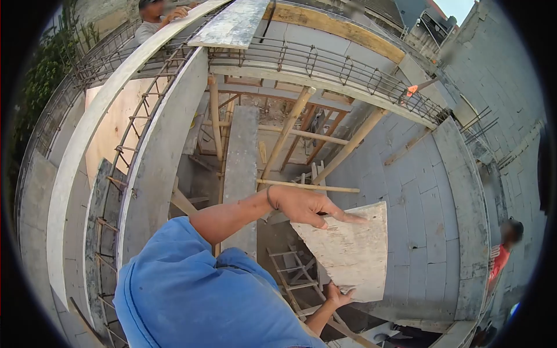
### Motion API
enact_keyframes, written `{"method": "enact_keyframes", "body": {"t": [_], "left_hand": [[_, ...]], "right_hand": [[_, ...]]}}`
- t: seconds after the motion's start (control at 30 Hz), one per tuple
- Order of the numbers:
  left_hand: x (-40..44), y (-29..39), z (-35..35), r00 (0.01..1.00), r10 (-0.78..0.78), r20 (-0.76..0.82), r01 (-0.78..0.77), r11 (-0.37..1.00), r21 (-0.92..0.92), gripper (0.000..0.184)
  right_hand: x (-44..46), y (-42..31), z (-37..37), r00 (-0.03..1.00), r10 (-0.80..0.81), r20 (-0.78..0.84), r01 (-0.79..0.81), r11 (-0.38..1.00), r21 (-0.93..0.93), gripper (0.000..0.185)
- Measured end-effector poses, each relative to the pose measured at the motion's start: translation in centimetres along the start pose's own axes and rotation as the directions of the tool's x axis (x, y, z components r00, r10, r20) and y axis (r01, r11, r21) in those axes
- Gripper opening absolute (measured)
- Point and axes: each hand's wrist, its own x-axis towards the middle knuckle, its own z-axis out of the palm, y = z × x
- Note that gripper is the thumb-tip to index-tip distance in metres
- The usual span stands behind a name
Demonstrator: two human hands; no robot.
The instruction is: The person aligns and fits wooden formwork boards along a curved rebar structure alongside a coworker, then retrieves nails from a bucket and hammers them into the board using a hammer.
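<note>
A pale, worn piece of plywood [354, 252] with a ragged left edge is tilted in front of me, above the gap between the walls. Across its top edge lies my left hand [310, 206], with thumb and index finger on the face; the other fingers are hidden. My left hand appears closed on that edge. At the lower left corner, my right hand [337, 296] grips the board from below. My left forearm reaches over a long grey plank [241, 151] that runs away from me.
Rebar cages [325, 65] run along the wall tops. Wooden poles [288, 130] cross the space below, where a wooden ladder [296, 272] stands. A curved pale board [87, 124] edges the left. One person [155, 22] is at upper left, another in red [500, 261] at right.
</note>
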Motion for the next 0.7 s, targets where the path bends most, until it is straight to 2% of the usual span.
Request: {"method": "enact_keyframes", "body": {"t": [0.07,0.1,0.17,0.23,0.33,0.37,0.4,0.43,0.5,0.53,0.57,0.6,0.63,0.7], "left_hand": [[-2.1,-0.9,-0.2,0.994,-0.051,-0.099,0.059,0.995,0.080,0.072],[-2.9,-2.2,-0.6,0.996,-0.050,-0.076,0.061,0.987,0.148,0.078],[-3.9,-3.3,0.4,0.948,0.154,-0.279,-0.094,0.971,0.218,0.085],[-4.8,-3.6,0.4,0.919,0.114,-0.378,-0.063,0.988,0.144,0.090],[-6.0,-4.4,-0.3,0.908,0.128,-0.398,-0.090,0.989,0.115,0.090],[-6.9,-4.5,-0.8,0.928,0.031,-0.371,-0.009,0.998,0.061,0.084],[-7.8,-4.5,-1.2,0.937,-0.061,-0.343,0.072,0.997,0.019,0.079],[-8.6,-4.3,-1.3,0.938,-0.061,-0.341,0.072,0.997,0.022,0.079],[-9.9,-3.6,-1.8,0.886,-0.272,-0.377,0.316,0.947,0.058,0.076],[-10.4,-3.5,-2.1,0.885,-0.271,-0.379,0.321,0.944,0.074,0.076],[-11.1,-3.4,-2.3,0.889,-0.204,-0.410,0.307,0.930,0.203,0.076],[-11.6,-2.8,-2.8,0.892,-0.131,-0.433,0.293,0.896,0.333,0.076],[-11.8,-1.4,-3.3,0.888,-0.128,-0.441,0.304,0.884,0.354,0.076],[-12.0,1.4,-4.3,0.637,-0.102,-0.765,0.304,0.944,0.127,0.078]], "right_hand": [[-1.4,3.0,2.5,0.998,0.058,0.003,-0.058,0.998,0.023,0.088],[-1.5,3.3,3.2,0.998,0.058,-0.005,-0.058,0.995,0.086,0.088],[-0.3,2.8,3.3,0.998,-0.046,0.041,0.045,0.999,0.029,0.084],[0.8,1.1,3.9,0.999,-0.014,0.045,0.014,1.000,-0.014,0.077],[0.8,1.0,6.7,0.990,-0.088,0.108,0.097,0.992,-0.076,0.066],[1.0,0.5,7.0,0.990,-0.102,0.097,0.108,0.992,-0.069,0.066],[1.3,0.1,7.5,0.978,-0.048,0.201,0.062,0.996,-0.063,0.063],[1.2,0.0,8.2,0.950,0.012,0.311,0.009,0.998,-0.066,0.060],[0.2,0.4,9.9,0.925,0.007,0.379,0.042,0.992,-0.122,0.059],[-0.4,0.7,10.6,0.899,0.003,0.438,0.083,0.981,-0.177,0.058],[-1.1,1.2,11.3,0.896,0.014,0.443,0.067,0.984,-0.166,0.058],[-1.3,1.5,11.9,0.888,-0.031,0.460,0.120,0.979,-0.165,0.057],[-1.5,2.0,12.4,0.876,-0.074,0.478,0.171,0.971,-0.164,0.056],[-2.1,2.8,13.4,0.863,-0.065,0.500,0.168,0.972,-0.163,0.056]]}}
